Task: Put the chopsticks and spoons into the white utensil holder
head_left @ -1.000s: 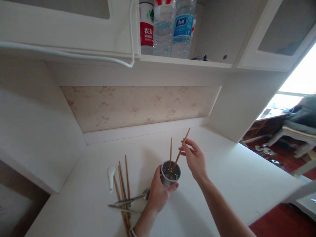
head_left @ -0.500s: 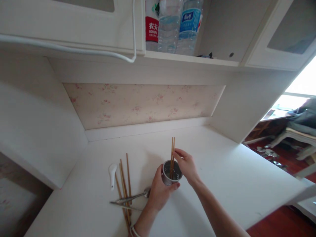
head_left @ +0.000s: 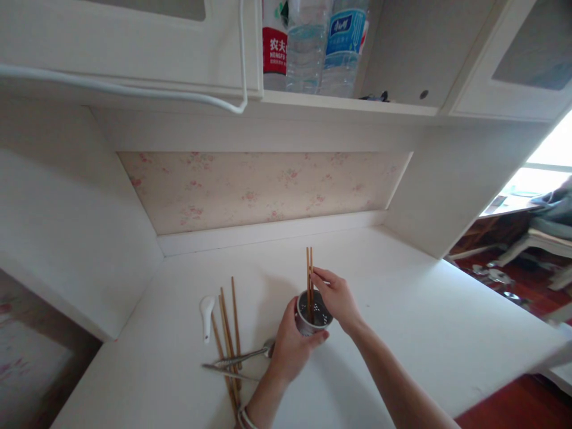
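My left hand [head_left: 292,345] is wrapped round a grey cylindrical utensil holder [head_left: 308,328] with holes in its bottom, keeping it tilted toward me on the white tabletop. Between the fingertips of my right hand [head_left: 337,295] is a pair of wooden chopsticks [head_left: 309,271]. Their lower ends are inside the holder and their tops stick up above its rim. Left of my left hand lie several loose chopsticks [head_left: 227,328], crossed by a metal spoon [head_left: 248,356] and another thin metal utensil [head_left: 223,372] whose far end is hidden. Beside them rests a white soup spoon [head_left: 207,313].
The white tabletop [head_left: 402,328] runs between side panels, with a floral back panel [head_left: 268,185] behind. Overhead, an open cabinet holds plastic water bottles [head_left: 306,53]. A white cable [head_left: 134,90] hangs along the cabinet's lower edge. A chair [head_left: 540,238] stands at the far right.
The chopsticks in my right hand have shifted slightly left within the holder. The whole view has moved a little. My left hand keeps its hold on the holder.
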### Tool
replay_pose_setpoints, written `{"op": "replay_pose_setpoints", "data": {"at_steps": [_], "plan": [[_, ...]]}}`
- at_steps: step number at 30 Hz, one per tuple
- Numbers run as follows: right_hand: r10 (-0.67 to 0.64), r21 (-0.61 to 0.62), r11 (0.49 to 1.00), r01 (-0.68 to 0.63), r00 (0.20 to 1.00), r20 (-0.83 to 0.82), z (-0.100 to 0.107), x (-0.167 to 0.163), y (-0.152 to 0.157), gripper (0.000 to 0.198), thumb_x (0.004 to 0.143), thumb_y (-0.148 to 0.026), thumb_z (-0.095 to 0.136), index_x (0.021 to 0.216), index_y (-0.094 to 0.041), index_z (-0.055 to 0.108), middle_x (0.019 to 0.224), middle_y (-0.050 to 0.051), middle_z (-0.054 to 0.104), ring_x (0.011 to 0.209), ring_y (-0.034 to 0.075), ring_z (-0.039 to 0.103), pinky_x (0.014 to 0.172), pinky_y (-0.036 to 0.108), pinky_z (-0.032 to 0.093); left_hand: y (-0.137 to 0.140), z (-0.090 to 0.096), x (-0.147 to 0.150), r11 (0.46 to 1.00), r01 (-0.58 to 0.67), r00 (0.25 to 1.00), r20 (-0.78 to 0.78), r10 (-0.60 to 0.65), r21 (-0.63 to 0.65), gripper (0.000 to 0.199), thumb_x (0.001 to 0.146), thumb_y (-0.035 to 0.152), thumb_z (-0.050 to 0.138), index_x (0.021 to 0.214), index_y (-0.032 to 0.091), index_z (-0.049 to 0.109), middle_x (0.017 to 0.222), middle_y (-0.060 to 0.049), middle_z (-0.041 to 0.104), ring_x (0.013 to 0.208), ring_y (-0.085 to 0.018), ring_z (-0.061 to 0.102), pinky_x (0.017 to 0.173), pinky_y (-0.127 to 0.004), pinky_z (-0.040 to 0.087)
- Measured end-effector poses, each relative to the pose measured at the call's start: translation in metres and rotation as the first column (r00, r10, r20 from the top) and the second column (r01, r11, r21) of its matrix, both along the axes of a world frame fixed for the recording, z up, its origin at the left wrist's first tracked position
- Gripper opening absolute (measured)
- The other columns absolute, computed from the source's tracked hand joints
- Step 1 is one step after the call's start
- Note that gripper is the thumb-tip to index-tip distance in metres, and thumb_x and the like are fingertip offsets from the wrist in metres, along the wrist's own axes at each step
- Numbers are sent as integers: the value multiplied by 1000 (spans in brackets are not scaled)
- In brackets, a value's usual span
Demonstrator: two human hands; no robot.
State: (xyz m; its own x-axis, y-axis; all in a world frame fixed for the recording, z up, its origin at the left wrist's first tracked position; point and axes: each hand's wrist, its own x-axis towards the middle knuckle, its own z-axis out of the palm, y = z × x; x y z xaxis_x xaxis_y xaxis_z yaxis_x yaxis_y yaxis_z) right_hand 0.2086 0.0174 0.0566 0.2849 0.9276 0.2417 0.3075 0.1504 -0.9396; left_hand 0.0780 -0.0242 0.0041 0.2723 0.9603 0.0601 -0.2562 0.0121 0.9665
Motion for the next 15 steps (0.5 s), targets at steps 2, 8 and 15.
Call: {"op": "replay_pose_setpoints", "data": {"at_steps": [2, 8, 15], "plan": [[3, 11, 1000, -3, 1000, 12, -1, 2, 1, 31, 82, -39, 61, 101, -19, 74, 104, 8, 74, 94, 26, 68, 78, 36, 56, -1, 1, 0, 1000, 0, 1000, 12, 0, -13, 75, 58, 15, 84, 125, 20, 50, 118, -10, 65, 106, -24, 62, 96, -37, 47], [27, -19, 999, -26, 999, 35, -9, 3, 1, 34, 83, -42, 59, 103, -19, 75, 102, 8, 74, 93, 26, 68, 80, 37, 55, -1, 1, 0, 999, -30, 999, -12, 30, -18, 76, 57, 18, 85, 125, 19, 51, 116, -10, 66, 105, -24, 63, 95, -37, 47], [33, -31, 999, -34, 999, -34, -5, 3, -5, 37, 84, -48, 61, 108, -22, 74, 109, 7, 73, 103, 29, 66, 87, 40, 53, -1, 2, 0, 999, -36, 998, -50, 36, -1, 75, 58, 17, 84, 125, 20, 52, 118, -11, 65, 107, -26, 62, 98, -40, 46]]}}
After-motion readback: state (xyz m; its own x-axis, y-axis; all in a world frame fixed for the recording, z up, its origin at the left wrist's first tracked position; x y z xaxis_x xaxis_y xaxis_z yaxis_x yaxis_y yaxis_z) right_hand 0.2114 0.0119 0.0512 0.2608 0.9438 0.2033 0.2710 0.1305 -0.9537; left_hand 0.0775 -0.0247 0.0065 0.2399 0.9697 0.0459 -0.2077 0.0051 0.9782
